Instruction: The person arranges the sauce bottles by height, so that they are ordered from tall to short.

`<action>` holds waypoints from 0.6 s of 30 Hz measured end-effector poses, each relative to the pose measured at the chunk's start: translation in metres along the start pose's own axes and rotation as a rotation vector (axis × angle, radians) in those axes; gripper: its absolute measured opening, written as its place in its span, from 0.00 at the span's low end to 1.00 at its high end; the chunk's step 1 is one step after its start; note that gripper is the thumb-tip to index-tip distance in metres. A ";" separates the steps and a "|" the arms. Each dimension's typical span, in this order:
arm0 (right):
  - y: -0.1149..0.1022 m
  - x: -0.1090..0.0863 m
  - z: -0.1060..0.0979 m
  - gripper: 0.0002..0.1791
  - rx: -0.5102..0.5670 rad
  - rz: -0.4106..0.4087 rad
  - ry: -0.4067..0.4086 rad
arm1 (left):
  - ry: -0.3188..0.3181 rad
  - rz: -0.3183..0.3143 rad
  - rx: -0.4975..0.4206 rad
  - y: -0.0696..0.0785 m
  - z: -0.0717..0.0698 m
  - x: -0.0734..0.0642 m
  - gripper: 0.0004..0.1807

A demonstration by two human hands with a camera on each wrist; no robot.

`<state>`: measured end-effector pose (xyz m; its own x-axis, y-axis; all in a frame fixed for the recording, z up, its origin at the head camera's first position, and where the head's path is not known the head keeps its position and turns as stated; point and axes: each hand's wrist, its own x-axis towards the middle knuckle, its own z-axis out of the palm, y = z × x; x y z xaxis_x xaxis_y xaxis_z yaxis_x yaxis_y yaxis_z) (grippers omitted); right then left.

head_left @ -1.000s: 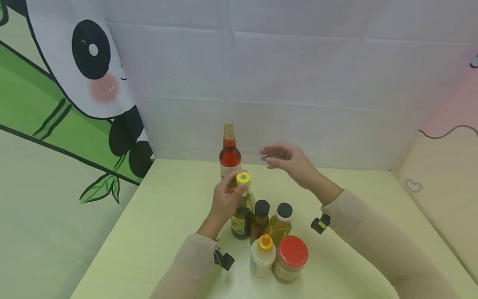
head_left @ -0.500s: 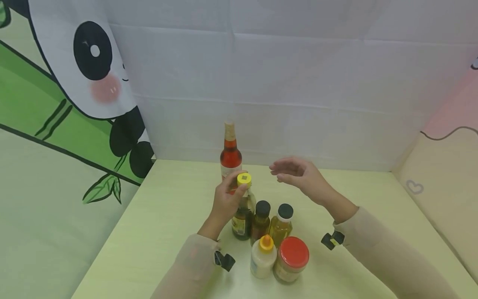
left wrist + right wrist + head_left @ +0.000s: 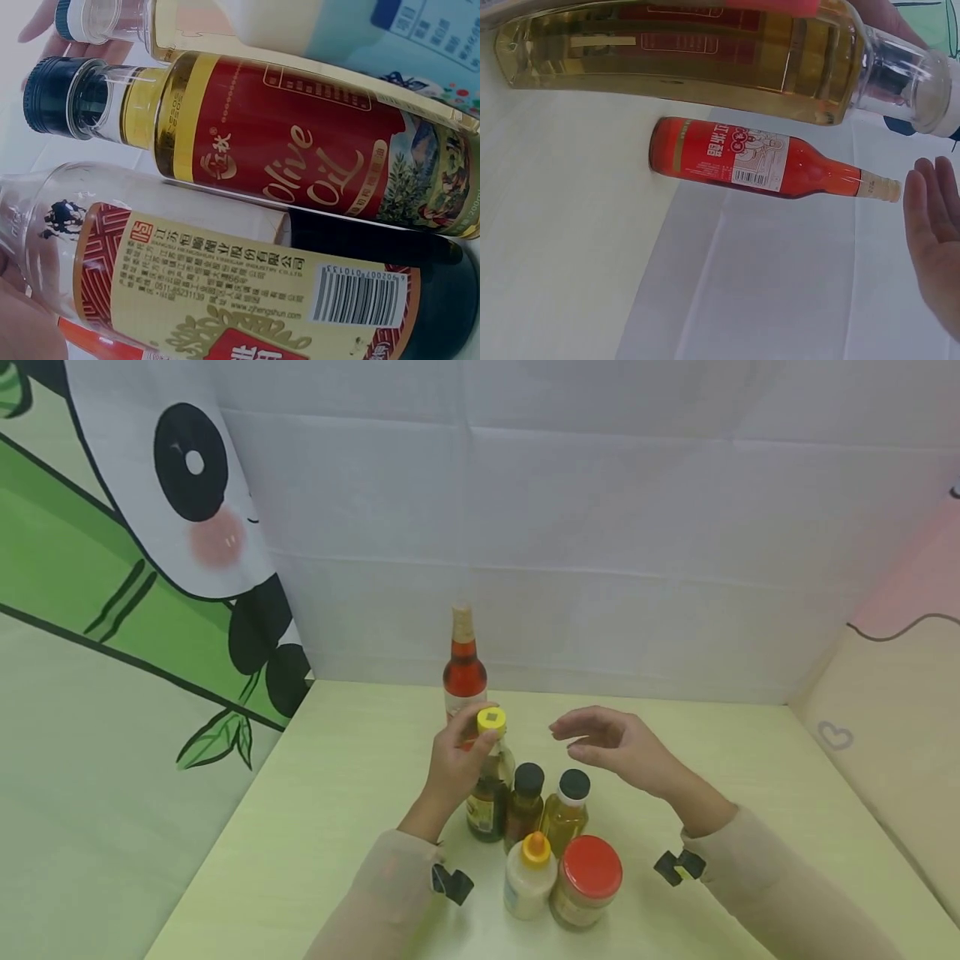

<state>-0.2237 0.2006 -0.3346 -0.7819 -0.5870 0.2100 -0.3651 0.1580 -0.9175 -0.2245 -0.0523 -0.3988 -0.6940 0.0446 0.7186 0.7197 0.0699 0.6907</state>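
My left hand (image 3: 452, 758) grips the yellow-capped vinegar bottle (image 3: 486, 812) at its top, thumb and fingers about the cap and neck. The bottle stands upright on the table, and its cream label shows in the left wrist view. Directly to its right is an olive oil bottle (image 3: 292, 142) with a black cap and dark red label. Beyond that stands a bottle of yellow oil (image 3: 564, 820) with a white collar. My right hand (image 3: 626, 745) hovers right of the bottles, fingers loosely bent, holding nothing. Part of it shows in the right wrist view.
Behind the vinegar bottle stands a tall red bottle (image 3: 465, 678), its lower part hidden by my left hand. In front are a white squeeze bottle (image 3: 528, 887) with an orange tip and a red-lidded jar (image 3: 591, 870). A white cloth (image 3: 600, 527) hangs behind the pale table (image 3: 315, 827).
My right hand has moved down and to the right, away from the bottles' tops. The left hand keeps its grip on the vinegar bottle, which has stayed in place.
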 end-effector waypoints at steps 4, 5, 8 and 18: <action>0.006 -0.008 0.002 0.19 -0.025 -0.036 -0.043 | 0.000 0.004 0.013 0.001 0.000 0.000 0.31; 0.007 -0.010 0.002 0.19 -0.027 -0.043 -0.051 | 0.001 0.007 0.019 0.001 -0.001 0.000 0.31; 0.012 -0.016 0.003 0.19 -0.030 -0.067 -0.075 | 0.007 0.010 0.031 0.000 -0.001 0.000 0.30; 0.023 -0.033 0.012 0.23 -0.046 -0.067 -0.075 | 0.008 0.018 0.009 -0.002 -0.002 -0.005 0.27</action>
<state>-0.1998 0.2143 -0.3665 -0.7152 -0.6552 0.2432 -0.4398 0.1514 -0.8853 -0.2224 -0.0551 -0.4034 -0.6808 0.0376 0.7315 0.7318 0.0781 0.6771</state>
